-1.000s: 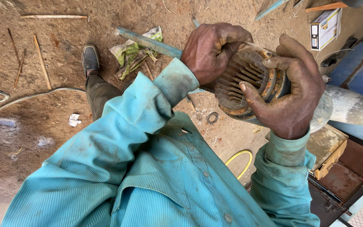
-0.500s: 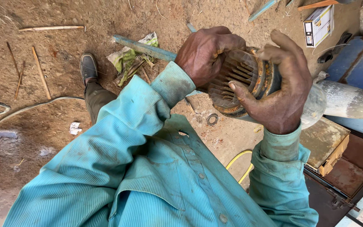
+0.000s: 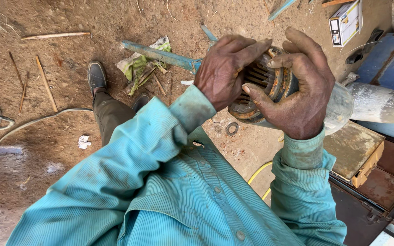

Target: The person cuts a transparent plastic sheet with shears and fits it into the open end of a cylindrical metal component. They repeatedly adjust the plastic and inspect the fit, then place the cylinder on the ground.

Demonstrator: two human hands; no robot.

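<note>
A rusty round slotted end piece (image 3: pixel 258 82) sits on the end of a pale grey cylinder (image 3: pixel 379 102) that runs off to the right. My left hand (image 3: pixel 226 68) grips its left rim, fingers curled over the top. On its right side my right hand (image 3: pixel 299 86) wraps the rim, thumb pressed against the slots. Both arms wear teal striped shirt sleeves.
Dirt floor below, with a blue-green metal bar (image 3: pixel 160 53), crumpled green paper (image 3: pixel 140 66), sticks, a grey hose (image 3: pixel 33 120), a small metal ring (image 3: pixel 231 129) and my shoe (image 3: pixel 96 75). A rusty metal box (image 3: pixel 354 152) and a small carton (image 3: pixel 345 20) stand at right.
Both hands and the slotted piece have shifted slightly up and left in view. My left fingers now reach further over the top rim.
</note>
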